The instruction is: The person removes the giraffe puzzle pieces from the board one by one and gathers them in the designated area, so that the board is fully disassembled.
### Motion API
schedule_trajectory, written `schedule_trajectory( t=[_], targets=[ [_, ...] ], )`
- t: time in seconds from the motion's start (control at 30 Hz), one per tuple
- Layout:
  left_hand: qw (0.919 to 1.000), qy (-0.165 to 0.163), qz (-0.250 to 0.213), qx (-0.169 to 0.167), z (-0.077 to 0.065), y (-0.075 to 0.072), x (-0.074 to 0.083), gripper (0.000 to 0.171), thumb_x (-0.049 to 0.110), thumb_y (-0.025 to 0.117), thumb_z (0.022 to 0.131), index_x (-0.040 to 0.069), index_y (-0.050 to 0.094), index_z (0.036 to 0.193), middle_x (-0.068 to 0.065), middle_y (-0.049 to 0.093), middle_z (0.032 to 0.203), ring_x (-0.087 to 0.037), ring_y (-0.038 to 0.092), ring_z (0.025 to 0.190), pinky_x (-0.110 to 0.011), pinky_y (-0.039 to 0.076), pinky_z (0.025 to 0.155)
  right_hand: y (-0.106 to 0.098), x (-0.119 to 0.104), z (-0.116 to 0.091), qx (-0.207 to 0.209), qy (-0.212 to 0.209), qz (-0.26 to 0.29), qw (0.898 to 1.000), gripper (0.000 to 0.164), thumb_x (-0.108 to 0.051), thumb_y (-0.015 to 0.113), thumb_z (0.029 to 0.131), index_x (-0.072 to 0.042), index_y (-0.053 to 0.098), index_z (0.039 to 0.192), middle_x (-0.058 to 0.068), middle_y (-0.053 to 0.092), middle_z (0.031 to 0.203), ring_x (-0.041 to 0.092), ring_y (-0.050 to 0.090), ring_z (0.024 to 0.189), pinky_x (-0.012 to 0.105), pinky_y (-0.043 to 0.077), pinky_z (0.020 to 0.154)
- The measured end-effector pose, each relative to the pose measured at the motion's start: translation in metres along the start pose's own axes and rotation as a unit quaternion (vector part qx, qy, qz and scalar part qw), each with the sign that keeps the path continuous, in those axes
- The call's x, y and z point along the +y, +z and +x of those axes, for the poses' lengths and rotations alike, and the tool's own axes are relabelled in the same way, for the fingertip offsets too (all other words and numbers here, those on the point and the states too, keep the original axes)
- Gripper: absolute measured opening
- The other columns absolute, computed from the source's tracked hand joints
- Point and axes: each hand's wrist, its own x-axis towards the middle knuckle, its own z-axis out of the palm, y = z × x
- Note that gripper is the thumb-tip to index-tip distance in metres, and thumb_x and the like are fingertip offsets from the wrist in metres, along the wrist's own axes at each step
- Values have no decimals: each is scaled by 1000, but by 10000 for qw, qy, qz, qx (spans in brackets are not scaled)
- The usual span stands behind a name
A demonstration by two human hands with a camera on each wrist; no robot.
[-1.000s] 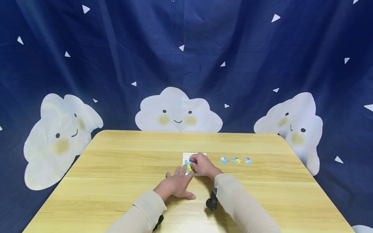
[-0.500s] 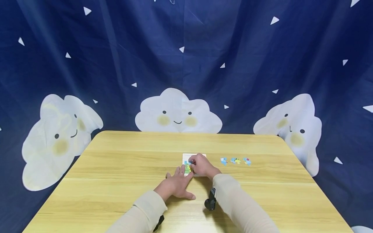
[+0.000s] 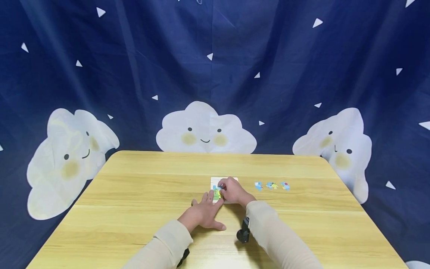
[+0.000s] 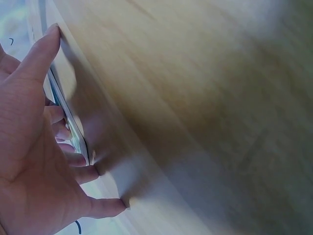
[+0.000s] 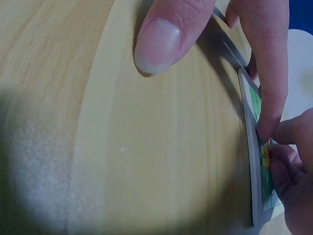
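A small white-edged puzzle board (image 3: pixel 214 179) with a green, blue and yellow picture lies on the table under both hands. My left hand (image 3: pixel 204 213) is spread flat, its fingertips on the board's near left part and its thumb on the wood. In the left wrist view the left hand (image 4: pixel 36 156) reaches along the board's edge. Bent over the picture, my right hand (image 3: pixel 234 191) pinches a puzzle piece against the board; the fingers mostly cover it. In the right wrist view the right hand (image 5: pixel 296 171) meets the left index finger beside a yellow patch.
Right of the board lie three loose puzzle pieces: a blue one (image 3: pixel 258 185), a blue and yellow one (image 3: pixel 272 185) and a blue one with a red spot (image 3: pixel 285 185). The wooden table (image 3: pixel 151 186) ends before a dark blue curtain (image 3: pixel 188 56) with clouds.
The right fingers have shifted only slightly over the board, and more of the green and yellow picture shows beside them. The left hand and loose pieces stay put.
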Motion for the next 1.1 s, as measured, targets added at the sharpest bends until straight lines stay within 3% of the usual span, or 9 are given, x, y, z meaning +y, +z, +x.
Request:
schedule_trajectory(
  t=[0.53, 0.93, 1.1],
  targets=[
    [9999, -70, 32, -86, 1, 0, 0, 94, 73, 57, 74, 24, 29, 149, -20, 16, 155, -38, 20, 141, -68, 28, 98, 1, 1, -1, 134, 47, 68, 9999, 19, -1, 62, 85, -3, 63, 104, 10, 55, 91, 20, 54, 83, 39, 48, 79],
    [9999, -77, 25, -112, 2, 2, -2, 94, 74, 56, 74, 25, 27, 150, -19, 15, 156, -37, 19, 142, -68, 27, 98, 6, 2, 0, 317, 271, 440, 9982, 14, -4, 62, 87, -6, 61, 101, 10, 56, 95, 20, 55, 86, 40, 47, 81],
    [9998, -81, -25, -152, 2, 2, -1, 94, 73, 57, 74, 25, 27, 149, -19, 13, 156, -37, 18, 142, -68, 26, 99, 9, 3, 0, 484, 287, 551, 9969, 8, -4, 62, 87, -6, 60, 94, 5, 57, 87, 16, 55, 79, 34, 47, 76]
  ],
)
